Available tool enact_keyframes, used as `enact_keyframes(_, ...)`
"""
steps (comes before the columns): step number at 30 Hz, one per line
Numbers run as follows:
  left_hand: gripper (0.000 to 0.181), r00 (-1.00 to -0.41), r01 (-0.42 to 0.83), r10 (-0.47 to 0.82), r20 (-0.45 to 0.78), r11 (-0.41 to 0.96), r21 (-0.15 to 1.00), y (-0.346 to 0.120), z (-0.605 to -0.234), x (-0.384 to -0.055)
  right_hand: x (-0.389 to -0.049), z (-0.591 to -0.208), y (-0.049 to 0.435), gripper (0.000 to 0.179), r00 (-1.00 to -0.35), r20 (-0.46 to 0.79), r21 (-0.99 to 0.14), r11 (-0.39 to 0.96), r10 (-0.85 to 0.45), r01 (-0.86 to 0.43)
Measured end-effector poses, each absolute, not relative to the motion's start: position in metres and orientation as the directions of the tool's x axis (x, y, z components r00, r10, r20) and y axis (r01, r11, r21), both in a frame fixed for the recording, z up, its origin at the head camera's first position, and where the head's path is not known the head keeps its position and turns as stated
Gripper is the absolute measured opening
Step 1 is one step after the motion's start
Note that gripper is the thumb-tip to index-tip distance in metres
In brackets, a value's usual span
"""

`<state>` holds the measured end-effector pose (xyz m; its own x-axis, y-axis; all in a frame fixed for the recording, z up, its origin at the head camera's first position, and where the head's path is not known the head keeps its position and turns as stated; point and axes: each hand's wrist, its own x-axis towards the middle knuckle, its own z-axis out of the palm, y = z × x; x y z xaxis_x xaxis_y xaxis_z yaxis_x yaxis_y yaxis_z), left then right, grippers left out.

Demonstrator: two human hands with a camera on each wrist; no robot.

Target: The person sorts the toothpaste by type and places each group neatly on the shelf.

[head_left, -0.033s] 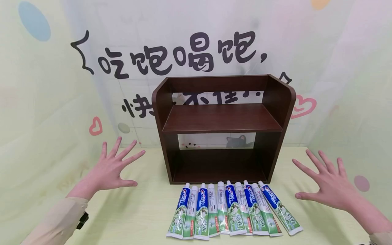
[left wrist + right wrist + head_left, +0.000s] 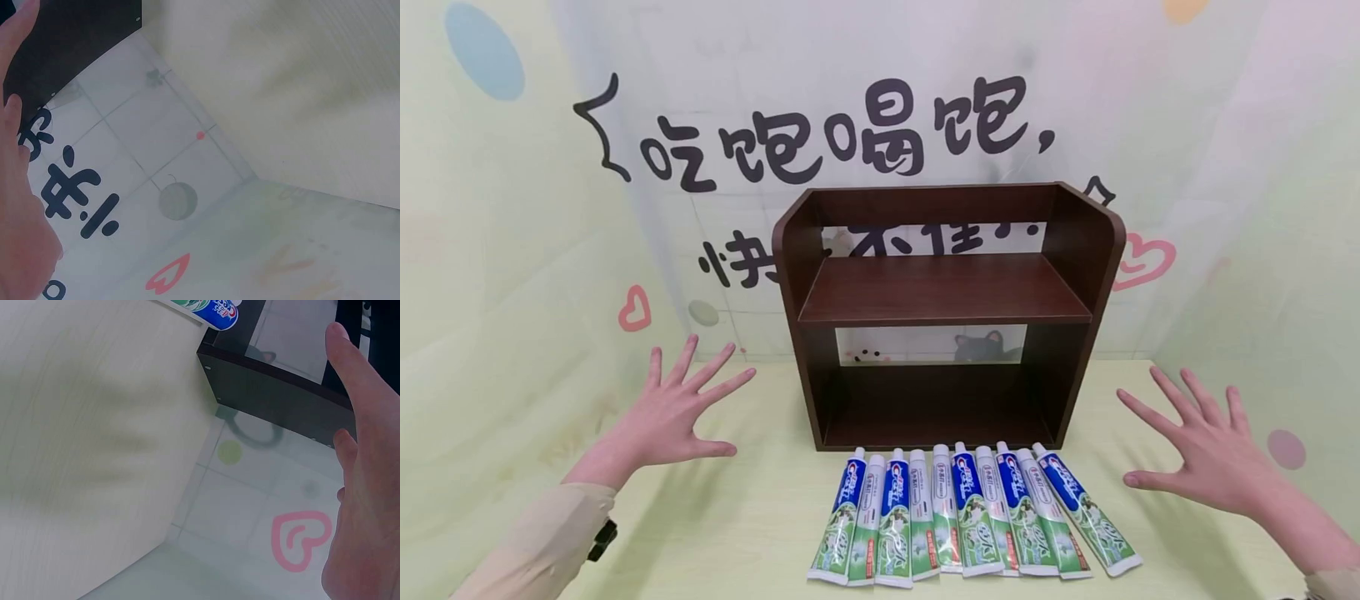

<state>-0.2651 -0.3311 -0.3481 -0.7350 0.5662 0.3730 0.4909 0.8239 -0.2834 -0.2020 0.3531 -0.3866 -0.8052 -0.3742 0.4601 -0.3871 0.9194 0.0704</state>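
Observation:
My left hand (image 2: 673, 412) is held over the table to the left of a dark brown two-tier shelf (image 2: 943, 292), fingers spread and nothing in them. On the other side, my right hand (image 2: 1206, 450) hovers with its fingers spread too, also holding nothing. Several toothpaste tubes lie side by side in front of the shelf, caps toward it. Blue-and-green Crest tubes (image 2: 976, 508) are mixed with white-and-green tubes (image 2: 867, 521). The rightmost Crest tube (image 2: 1086, 508) lies slanted and is closest to my right hand. In the right wrist view one tube's blue end (image 2: 219, 312) shows by the shelf corner.
Both tiers of the shelf stand bare, with openings at the back. The pale wood-grain table (image 2: 737, 533) runs under everything. Behind and at both sides hang printed wall sheets (image 2: 715, 83) with black characters, hearts and coloured dots.

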Motion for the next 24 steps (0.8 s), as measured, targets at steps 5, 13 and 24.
enact_keyframes(5,0.102,-0.742,0.484,0.561,0.367,0.827,-0.286,-0.331,-0.350,-0.263,-0.202,-0.387,0.353,0.107,-0.803,0.461,0.076,0.919,-0.376,-0.387)
enact_keyframes(13,0.101,-0.727,0.496,0.567,0.388,0.824,-0.274,-0.334,-0.344,-0.265,-0.203,-0.384,0.352,0.107,-0.810,0.455,0.073,0.922,-0.370,-0.380)
enact_keyframes(24,0.098,-0.703,0.521,0.568,0.428,0.821,-0.233,-0.333,-0.320,-0.273,-0.203,-0.379,0.350,0.108,-0.812,0.445,0.070,0.918,-0.379,-0.390)
